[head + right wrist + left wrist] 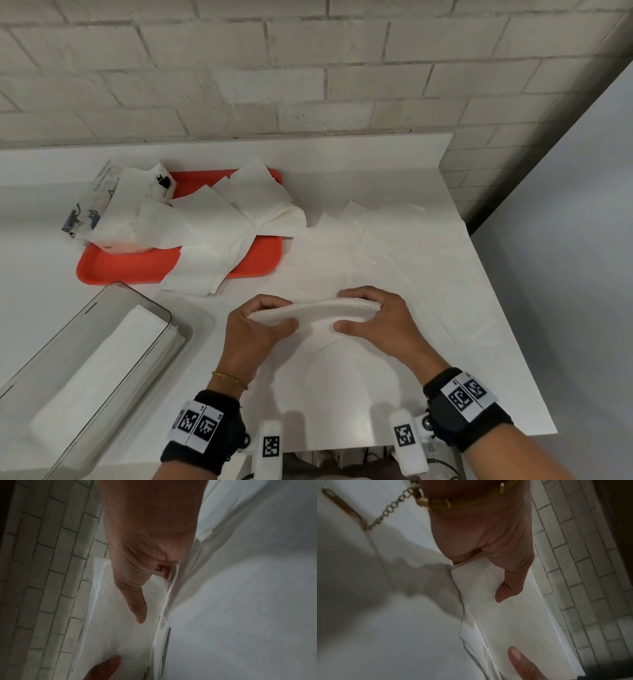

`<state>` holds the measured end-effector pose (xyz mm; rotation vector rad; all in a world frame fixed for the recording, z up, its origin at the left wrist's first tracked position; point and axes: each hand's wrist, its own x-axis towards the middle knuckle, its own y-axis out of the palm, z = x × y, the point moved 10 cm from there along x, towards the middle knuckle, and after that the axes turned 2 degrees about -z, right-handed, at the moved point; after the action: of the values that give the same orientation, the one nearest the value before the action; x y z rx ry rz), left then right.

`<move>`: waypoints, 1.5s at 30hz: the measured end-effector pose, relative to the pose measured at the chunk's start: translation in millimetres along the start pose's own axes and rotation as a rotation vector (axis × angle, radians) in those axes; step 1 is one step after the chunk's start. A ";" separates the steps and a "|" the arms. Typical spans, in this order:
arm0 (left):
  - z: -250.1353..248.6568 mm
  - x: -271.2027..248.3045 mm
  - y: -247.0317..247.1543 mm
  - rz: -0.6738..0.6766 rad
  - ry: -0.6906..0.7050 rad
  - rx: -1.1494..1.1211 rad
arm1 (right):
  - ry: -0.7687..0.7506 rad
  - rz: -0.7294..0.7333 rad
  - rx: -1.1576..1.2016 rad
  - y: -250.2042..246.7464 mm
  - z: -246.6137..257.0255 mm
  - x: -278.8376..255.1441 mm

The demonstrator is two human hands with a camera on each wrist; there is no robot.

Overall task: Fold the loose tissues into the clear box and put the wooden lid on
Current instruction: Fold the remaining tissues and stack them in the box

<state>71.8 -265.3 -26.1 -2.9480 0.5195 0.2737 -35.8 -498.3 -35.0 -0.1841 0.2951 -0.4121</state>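
Pinching opposite ends, left hand (255, 329) and right hand (373, 317) hold the folded tissue stack (313, 310) level for carrying left to the clear box (85, 370).

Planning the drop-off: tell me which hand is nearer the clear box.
Left. The left hand grips the folded tissue stack just right of the clear box; the right hand grips its far end.

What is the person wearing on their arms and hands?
Both hands are bare, with no gloves. Each wrist has a thick black band carrying white tags printed with black square patterns. White camera mounts with the same patterns stick out below. The left wrist also wears a thin gold bracelet with a small chain.
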 end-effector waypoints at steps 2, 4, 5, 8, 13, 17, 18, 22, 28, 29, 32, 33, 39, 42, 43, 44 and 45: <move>-5.4 -0.8 -2.6 -0.003 0.045 0.020 | -0.053 -0.017 0.027 -5.7 7.0 -1.7; -4.9 -1.5 -1.2 0.000 0.058 0.030 | -0.093 -0.006 0.021 -3.4 12.0 -0.7; -3.2 -1.3 1.1 -0.003 0.046 0.025 | -0.093 0.005 0.016 0.3 13.6 0.1; 4.5 1.0 4.6 -0.061 -0.016 -0.003 | -0.060 -0.011 0.062 5.4 14.6 3.1; -6.2 4.0 -0.7 -0.077 0.008 -0.014 | -0.069 -0.024 0.121 -1.5 25.0 4.1; 5.7 3.9 -7.9 -0.072 -0.025 0.053 | -0.048 -0.004 0.083 3.1 19.2 5.4; 9.4 3.0 -9.1 -0.082 -0.046 0.063 | -0.032 -0.006 0.073 5.2 15.0 6.6; 3.3 -0.1 -6.5 -0.109 -0.035 0.031 | -0.030 -0.009 0.078 9.5 16.9 6.6; 1.4 -1.3 -15.4 -0.120 -0.027 0.000 | -0.064 0.024 0.104 9.6 20.1 8.8; 6.4 -1.4 -16.2 -0.123 -0.049 0.009 | -0.043 0.029 0.083 11.0 16.6 10.0; 10.9 -1.6 -16.0 -0.143 -0.079 0.018 | 0.005 0.043 0.030 15.2 9.3 13.3; 8.6 -1.4 -14.7 -0.146 -0.077 -0.004 | 0.015 0.037 0.028 15.7 9.6 14.1; -11.0 -5.4 -33.6 -0.185 -0.012 -0.092 | -0.063 0.104 0.111 29.9 34.1 7.5; -13.2 -15.6 -53.6 -0.223 0.020 -0.096 | -0.110 0.154 0.112 40.7 44.3 1.9; -12.4 -19.7 -59.1 -0.234 0.024 -0.101 | -0.113 0.167 0.092 45.7 45.2 0.0; -10.9 -23.9 -64.4 -0.245 0.026 -0.111 | -0.123 0.186 0.078 52.2 44.7 -1.7; -10.5 -28.4 -69.1 -0.253 0.030 -0.121 | -0.130 0.205 0.083 58.8 45.5 -4.0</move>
<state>71.4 -193.5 -3.2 -3.0952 0.1333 0.2398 -3.3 -438.4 -5.0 -0.0978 0.1668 -0.2074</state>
